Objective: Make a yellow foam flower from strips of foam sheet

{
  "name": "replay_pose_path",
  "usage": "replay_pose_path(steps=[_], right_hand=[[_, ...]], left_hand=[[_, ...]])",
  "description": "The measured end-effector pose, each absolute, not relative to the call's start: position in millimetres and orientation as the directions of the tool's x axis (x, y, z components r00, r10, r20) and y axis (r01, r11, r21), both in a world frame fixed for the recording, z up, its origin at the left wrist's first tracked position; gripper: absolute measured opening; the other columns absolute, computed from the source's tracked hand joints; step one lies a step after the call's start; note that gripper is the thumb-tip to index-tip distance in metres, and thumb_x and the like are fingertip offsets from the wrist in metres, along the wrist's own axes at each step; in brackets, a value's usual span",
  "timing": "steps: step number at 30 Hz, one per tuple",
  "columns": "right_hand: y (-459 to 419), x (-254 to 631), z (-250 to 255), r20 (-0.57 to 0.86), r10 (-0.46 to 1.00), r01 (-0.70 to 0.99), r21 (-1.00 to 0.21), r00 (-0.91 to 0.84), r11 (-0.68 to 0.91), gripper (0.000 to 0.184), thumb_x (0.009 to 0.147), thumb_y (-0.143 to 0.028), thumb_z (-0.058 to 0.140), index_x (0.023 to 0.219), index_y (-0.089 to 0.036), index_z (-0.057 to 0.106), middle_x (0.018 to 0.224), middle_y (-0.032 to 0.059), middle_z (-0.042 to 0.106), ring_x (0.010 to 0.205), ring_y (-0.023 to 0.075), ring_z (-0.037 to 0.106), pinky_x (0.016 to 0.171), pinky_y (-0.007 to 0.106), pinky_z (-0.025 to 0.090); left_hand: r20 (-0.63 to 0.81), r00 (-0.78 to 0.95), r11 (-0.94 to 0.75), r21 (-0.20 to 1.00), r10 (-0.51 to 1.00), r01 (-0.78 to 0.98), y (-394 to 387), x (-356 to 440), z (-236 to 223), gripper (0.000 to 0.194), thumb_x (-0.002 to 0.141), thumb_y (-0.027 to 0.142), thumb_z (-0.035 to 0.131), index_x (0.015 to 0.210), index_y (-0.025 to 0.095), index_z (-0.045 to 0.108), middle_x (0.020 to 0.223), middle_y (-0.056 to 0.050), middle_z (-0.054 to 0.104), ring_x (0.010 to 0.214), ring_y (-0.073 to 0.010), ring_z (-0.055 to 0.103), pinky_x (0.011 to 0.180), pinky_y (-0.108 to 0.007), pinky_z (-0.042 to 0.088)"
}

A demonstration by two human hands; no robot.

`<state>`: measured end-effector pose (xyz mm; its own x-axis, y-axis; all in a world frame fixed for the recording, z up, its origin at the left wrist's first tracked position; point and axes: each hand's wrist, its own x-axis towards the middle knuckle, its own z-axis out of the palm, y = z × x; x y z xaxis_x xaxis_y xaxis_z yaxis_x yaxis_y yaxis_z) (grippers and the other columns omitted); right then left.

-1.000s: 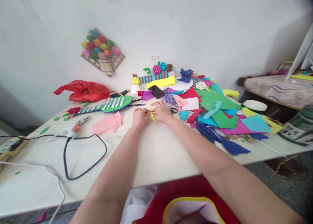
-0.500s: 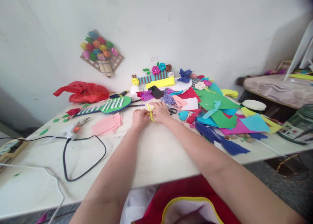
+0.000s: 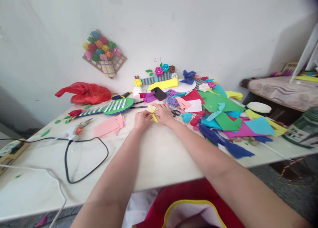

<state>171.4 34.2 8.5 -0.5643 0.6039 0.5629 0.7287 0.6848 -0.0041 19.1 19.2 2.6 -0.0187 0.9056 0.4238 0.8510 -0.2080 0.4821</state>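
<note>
Thin yellow paper strips (image 3: 153, 114), crossed into a star shape, lie on the white table (image 3: 169, 155) between my two hands. My left hand (image 3: 142, 120) is closed, its fingertips pinching the left side of the strips. From the other side my right hand (image 3: 163, 114) grips the strips, its bent fingers pressing them near the tabletop. Just right of that hand are dark-handled scissors (image 3: 176, 113), partly covered by it. Beyond the hands lie a purple pencil-like stick (image 3: 139, 107) and a black phone (image 3: 159, 93).
A glue gun (image 3: 72, 133) with a looped black cord and pink paper sheets (image 3: 109, 126) are on the left. Behind them sits a green guitar-shaped craft (image 3: 118, 106) near a red plastic bag (image 3: 85, 93). Coloured paper (image 3: 218, 102) covers the right, beside a glass jar (image 3: 304, 128).
The yellow strips between my fingers now fan out more into a star, with more arms showing. Both hands stay in nearly the same place.
</note>
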Motion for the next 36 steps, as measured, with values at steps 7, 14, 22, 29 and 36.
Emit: replay_pose_path(steps=[7, 14, 22, 29, 36], right_hand=[[32, 172, 12, 0.571, 0.577, 0.733, 0.065, -0.584, 0.677, 0.025, 0.081, -0.021, 0.043, 0.087, -0.017, 0.067, 0.132, 0.0061, 0.044, 0.108, 0.025, 0.038, 0.089, 0.041, 0.026], [24, 168, 22, 0.52, 0.674, 0.807, 0.054, -0.526, 0.588, 0.031, 0.085, -0.026, 0.038, 0.09, -0.013, 0.066, 0.098, 0.0147, 0.06, 0.095, 0.0246, 0.046, 0.08, 0.037, 0.031], [28, 164, 18, 0.355, 0.84, 0.875, -0.108, -0.41, 0.472, 0.028, 0.081, -0.026, 0.042, 0.095, -0.02, 0.065, 0.09, 0.0086, 0.067, 0.083, 0.021, 0.059, 0.066, 0.029, 0.038], [38, 165, 11, 0.295, 0.835, 0.801, -0.262, -0.465, 0.539, 0.03, 0.085, -0.03, 0.037, 0.1, -0.02, 0.061, 0.096, 0.0072, 0.067, 0.086, 0.0178, 0.06, 0.065, 0.024, 0.038], [40, 170, 10, 0.31, 0.817, 0.806, -0.201, -0.486, 0.556, 0.029, 0.086, -0.028, 0.037, 0.098, -0.021, 0.062, 0.096, 0.0066, 0.067, 0.085, 0.017, 0.06, 0.067, 0.024, 0.038]], left_hand=[[0.395, -0.015, -0.215, 0.53, 0.918, 0.82, 20, 18, 2, 0.019, 0.069, 0.023, 0.053, 0.079, 0.02, 0.069, 0.079, -0.003, 0.07, 0.074, -0.017, 0.06, 0.069, -0.026, 0.041], [0.424, -0.076, -0.187, 0.545, 0.902, 0.818, 22, 20, 1, 0.021, 0.07, 0.025, 0.052, 0.083, 0.019, 0.068, 0.08, -0.003, 0.07, 0.073, -0.0167, 0.06, 0.069, -0.026, 0.041], [0.434, -0.048, -0.195, 0.498, 0.899, 0.845, 19, 23, 4, 0.02, 0.071, 0.026, 0.054, 0.083, 0.02, 0.069, 0.081, -0.005, 0.07, 0.075, -0.0178, 0.061, 0.07, -0.027, 0.042], [0.409, -0.032, -0.22, 0.553, 0.912, 0.804, 17, 21, 6, 0.018, 0.069, 0.023, 0.054, 0.079, 0.019, 0.068, 0.081, -0.003, 0.07, 0.075, -0.0171, 0.061, 0.07, -0.026, 0.041], [0.398, 0.006, -0.263, 0.593, 0.917, 0.761, 16, 20, 6, 0.016, 0.069, 0.021, 0.053, 0.076, 0.018, 0.068, 0.076, -0.002, 0.07, 0.072, -0.0153, 0.06, 0.068, -0.024, 0.041]])
